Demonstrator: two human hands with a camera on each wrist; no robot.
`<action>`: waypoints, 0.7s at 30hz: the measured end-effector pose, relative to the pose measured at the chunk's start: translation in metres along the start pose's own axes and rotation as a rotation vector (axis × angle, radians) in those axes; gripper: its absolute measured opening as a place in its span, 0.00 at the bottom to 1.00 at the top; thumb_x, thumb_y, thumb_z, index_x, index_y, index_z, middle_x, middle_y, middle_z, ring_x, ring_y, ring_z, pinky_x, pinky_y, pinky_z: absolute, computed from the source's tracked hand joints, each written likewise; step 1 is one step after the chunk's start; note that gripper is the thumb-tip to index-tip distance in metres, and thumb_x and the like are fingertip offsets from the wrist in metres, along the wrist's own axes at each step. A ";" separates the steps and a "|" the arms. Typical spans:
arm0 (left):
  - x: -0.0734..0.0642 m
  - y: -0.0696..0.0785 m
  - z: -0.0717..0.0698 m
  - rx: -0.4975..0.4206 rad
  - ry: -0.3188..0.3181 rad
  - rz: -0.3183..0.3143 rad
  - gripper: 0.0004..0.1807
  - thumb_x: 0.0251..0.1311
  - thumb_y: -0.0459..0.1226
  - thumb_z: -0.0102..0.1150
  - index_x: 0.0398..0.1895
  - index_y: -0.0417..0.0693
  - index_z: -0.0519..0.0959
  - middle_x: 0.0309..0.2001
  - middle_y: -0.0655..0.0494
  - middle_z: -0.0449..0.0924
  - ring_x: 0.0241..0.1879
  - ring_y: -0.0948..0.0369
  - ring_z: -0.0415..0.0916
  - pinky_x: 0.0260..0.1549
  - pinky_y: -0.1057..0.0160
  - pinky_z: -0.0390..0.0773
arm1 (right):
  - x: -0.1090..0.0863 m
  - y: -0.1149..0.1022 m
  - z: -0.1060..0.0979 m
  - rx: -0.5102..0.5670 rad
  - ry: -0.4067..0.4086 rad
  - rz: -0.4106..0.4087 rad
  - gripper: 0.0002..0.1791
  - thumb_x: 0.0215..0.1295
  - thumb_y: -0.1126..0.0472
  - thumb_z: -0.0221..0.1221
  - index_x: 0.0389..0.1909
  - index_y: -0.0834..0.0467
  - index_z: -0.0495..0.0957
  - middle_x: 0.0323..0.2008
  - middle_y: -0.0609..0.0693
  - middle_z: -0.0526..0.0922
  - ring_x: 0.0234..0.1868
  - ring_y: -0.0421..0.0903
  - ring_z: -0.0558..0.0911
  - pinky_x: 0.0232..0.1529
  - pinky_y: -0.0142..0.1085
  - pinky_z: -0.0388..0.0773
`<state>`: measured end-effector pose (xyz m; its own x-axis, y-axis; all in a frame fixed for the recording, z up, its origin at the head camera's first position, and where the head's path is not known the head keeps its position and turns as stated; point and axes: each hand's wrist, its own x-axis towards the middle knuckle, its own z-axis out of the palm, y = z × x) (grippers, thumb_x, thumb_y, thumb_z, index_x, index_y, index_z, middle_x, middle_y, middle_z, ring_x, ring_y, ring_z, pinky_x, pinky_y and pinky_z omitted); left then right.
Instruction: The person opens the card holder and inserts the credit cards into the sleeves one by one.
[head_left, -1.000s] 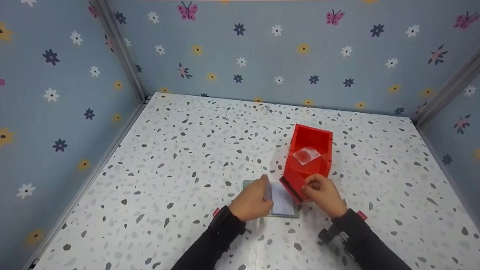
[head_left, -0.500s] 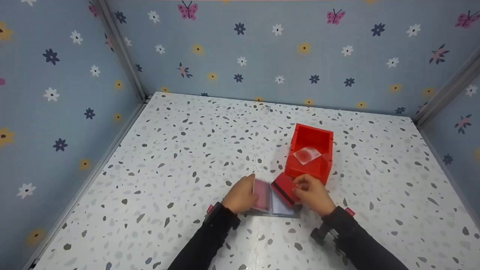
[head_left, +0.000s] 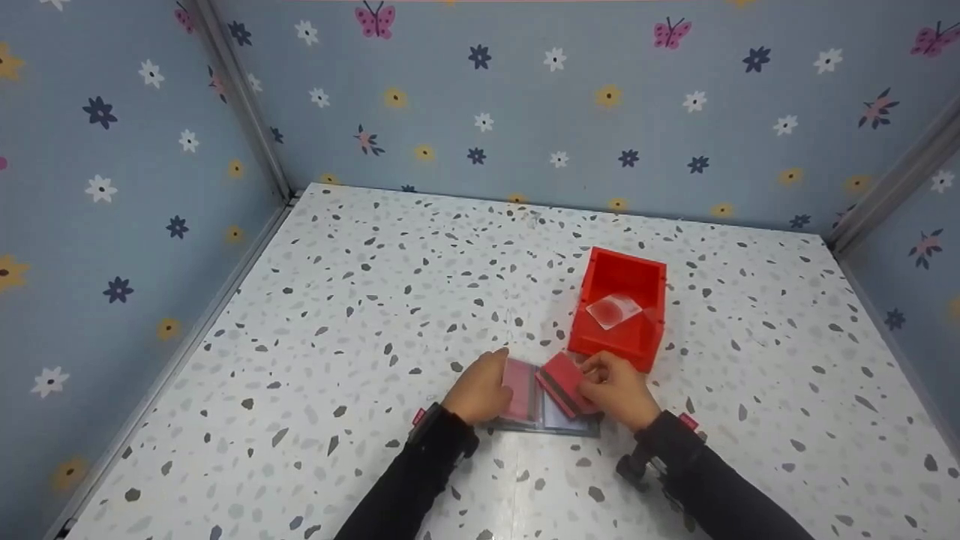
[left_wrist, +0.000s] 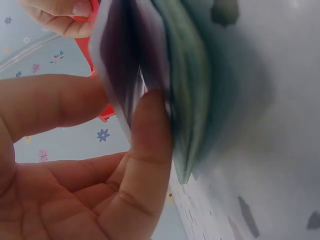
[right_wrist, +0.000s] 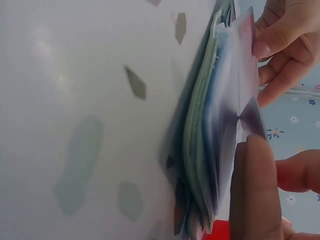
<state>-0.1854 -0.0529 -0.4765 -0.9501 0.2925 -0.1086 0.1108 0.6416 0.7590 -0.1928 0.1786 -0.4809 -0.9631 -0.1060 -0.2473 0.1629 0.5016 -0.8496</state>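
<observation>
A card holder (head_left: 571, 427) with clear sleeves and a green edge lies open on the table. My left hand (head_left: 480, 390) pinches its left-hand sleeve page between thumb and fingers; a pink-looking card (head_left: 517, 397) shows through that page. In the left wrist view, the sleeve page (left_wrist: 112, 65) bows apart from the stacked pages beneath. My right hand (head_left: 619, 394) pinches a red card (head_left: 561, 384) with a dark stripe, tilted over the right-hand page. In the right wrist view, my right fingers (right_wrist: 255, 185) are at the page edges, and I cannot tell how far the card is inside a sleeve.
Just behind my right hand stands a red bin (head_left: 619, 349) with a clear panel and a white label (head_left: 613, 310). The speckled white table (head_left: 375, 315) is bounded by flowered walls (head_left: 525, 105) at the back and sides.
My left hand has turned the raised sleeve page over to the left. My right hand has moved left and slightly down with the red card, which now looks paler.
</observation>
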 end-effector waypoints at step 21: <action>0.002 -0.001 -0.003 -0.076 -0.009 -0.033 0.38 0.49 0.25 0.53 0.69 0.27 0.61 0.65 0.34 0.70 0.65 0.48 0.68 0.71 0.48 0.62 | 0.002 -0.009 0.016 -0.223 -0.037 0.007 0.08 0.56 0.61 0.66 0.34 0.58 0.78 0.20 0.50 0.79 0.21 0.47 0.77 0.27 0.32 0.77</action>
<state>-0.1879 -0.0552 -0.4750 -0.9502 0.2786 -0.1399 0.0566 0.5955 0.8014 -0.1927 0.1600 -0.4815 -0.9529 -0.1311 -0.2733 0.1144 0.6793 -0.7249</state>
